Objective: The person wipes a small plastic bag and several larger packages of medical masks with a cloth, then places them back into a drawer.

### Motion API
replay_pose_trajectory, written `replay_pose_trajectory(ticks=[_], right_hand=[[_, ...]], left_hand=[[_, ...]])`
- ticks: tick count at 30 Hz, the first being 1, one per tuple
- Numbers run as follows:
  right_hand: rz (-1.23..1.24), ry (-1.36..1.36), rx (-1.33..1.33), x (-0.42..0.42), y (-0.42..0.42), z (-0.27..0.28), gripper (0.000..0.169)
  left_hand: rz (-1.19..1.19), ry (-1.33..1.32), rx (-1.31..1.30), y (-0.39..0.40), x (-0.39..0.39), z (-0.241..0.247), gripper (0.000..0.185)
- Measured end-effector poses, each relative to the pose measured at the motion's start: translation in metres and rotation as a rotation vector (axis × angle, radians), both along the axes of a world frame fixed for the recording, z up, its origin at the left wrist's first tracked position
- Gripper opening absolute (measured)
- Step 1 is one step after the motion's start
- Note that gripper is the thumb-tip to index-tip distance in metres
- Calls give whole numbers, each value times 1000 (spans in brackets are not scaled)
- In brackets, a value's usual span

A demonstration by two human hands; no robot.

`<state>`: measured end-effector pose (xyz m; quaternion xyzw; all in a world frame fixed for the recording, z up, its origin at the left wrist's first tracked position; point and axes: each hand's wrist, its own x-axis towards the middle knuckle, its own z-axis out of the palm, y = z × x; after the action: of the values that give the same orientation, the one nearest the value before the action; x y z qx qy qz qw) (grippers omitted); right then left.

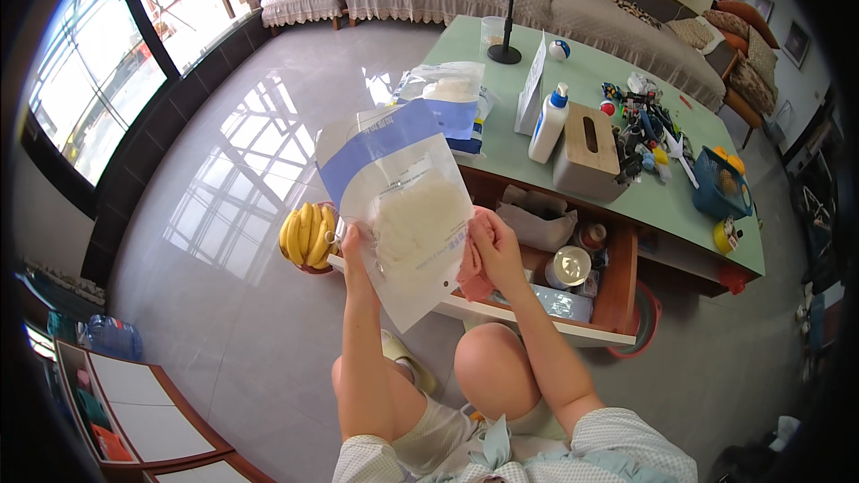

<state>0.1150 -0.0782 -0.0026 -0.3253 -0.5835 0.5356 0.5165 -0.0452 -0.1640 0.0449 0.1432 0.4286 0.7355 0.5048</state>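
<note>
A clear plastic bag with a blue band (402, 215) is held up in front of me, tilted, with something whitish inside. My left hand (356, 248) grips its left edge. At its right edge, my right hand (496, 248) holds a pink cloth (475, 272) against the bag. Behind the bag, a similar plastic bag (453, 90) lies on the green-topped coffee table (483, 141). Below my right hand is the table's pulled-out drawer (624, 282), holding a white bag (540, 225), a round clear-lidded container (570, 267) and a flat packet (562, 303).
On the table stand a white pump bottle (549, 124), a tissue box (587, 154), a phone stand (504, 54), a heap of small items (647, 124) and a blue basket (718, 191). Bananas (307, 235) sit left of the drawer. A red-rimmed basin (651, 322) is on the floor.
</note>
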Motion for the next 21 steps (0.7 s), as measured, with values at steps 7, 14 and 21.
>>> replay_pose_trajectory(ticks=[7,14,21], right_hand=[[-82,215,-132,-8,-4,-1,23],[-171,384,-324,-14,1,-26,30],[-258,591,-462,-12,-2,-25,35]], left_hand=[[62,41,-6,1,1,-9,56],[26,64,63,2,9,-5,43],[93,223,84,2,1,-11,37]])
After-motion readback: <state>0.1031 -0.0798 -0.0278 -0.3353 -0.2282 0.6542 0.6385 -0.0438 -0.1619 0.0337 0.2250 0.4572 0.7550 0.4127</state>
